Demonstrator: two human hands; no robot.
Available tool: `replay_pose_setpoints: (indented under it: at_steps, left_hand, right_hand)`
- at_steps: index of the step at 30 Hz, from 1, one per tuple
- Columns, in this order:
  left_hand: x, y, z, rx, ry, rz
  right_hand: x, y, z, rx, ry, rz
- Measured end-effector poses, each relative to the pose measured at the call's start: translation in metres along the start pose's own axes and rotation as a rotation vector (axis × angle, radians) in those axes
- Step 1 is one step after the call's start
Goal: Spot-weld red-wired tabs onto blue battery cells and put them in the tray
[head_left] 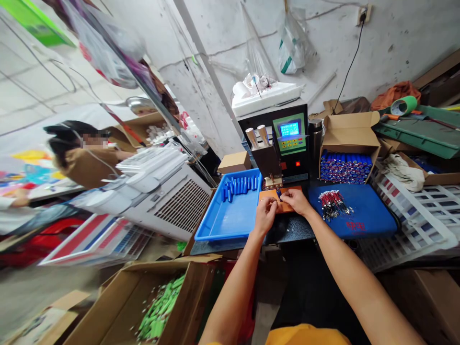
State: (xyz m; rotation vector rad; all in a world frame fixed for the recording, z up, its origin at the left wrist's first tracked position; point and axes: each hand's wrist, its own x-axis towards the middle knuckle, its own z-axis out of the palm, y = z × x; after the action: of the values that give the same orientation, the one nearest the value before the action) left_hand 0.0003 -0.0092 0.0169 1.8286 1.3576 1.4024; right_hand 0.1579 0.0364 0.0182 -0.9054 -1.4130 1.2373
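Both my hands work at an orange plate (pixel 287 207) in front of a black spot welder (pixel 292 139) with a lit screen. My right hand (pixel 295 199) is closed, its fingertips on a small blue cylindrical battery cell (pixel 278 192) under the welder's electrode tips (pixel 272 181). Left of it, my left hand (pixel 266 211) is closed in a pinch; whatever lies between its fingers is too small to name. A blue tray (pixel 224 223) with several blue cells (pixel 241 185) stands beside my left hand. To the right, a pile of red and black wire leads (pixel 334 203) lies on a blue mat (pixel 373 211).
An open cardboard box (pixel 350 129) of blue cells stands behind the mat. White plastic crates (pixel 420 206) flank the right. Below left is a carton (pixel 118 297) with green cells. A white air cooler (pixel 179 196) stands left, with another person (pixel 86 158) beyond it.
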Motion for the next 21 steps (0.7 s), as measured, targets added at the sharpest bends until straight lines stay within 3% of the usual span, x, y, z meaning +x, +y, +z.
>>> replay_pose_setpoints:
  at_steps: [3,7,9,13,21]
  left_hand:
    - [-0.004,-0.004,0.0,0.094,0.006,0.126]
    - [0.0,-0.009,0.004,0.164,-0.199,0.123]
    - [0.003,-0.01,0.007,0.205,-0.236,0.125]
    - [0.005,-0.011,0.011,0.189,-0.204,0.105]
    - [0.008,-0.001,0.011,-0.111,-0.089,-0.14]
  right_hand:
    - [-0.002,-0.006,-0.003,0.08,0.019,0.046]
    - [-0.004,-0.009,-0.006,0.206,0.026,0.105]
    - [-0.003,-0.009,-0.006,0.245,0.038,0.123]
    - [-0.002,-0.008,-0.006,0.303,0.074,0.159]
    - [0.0,-0.005,-0.005,0.355,0.112,0.159]
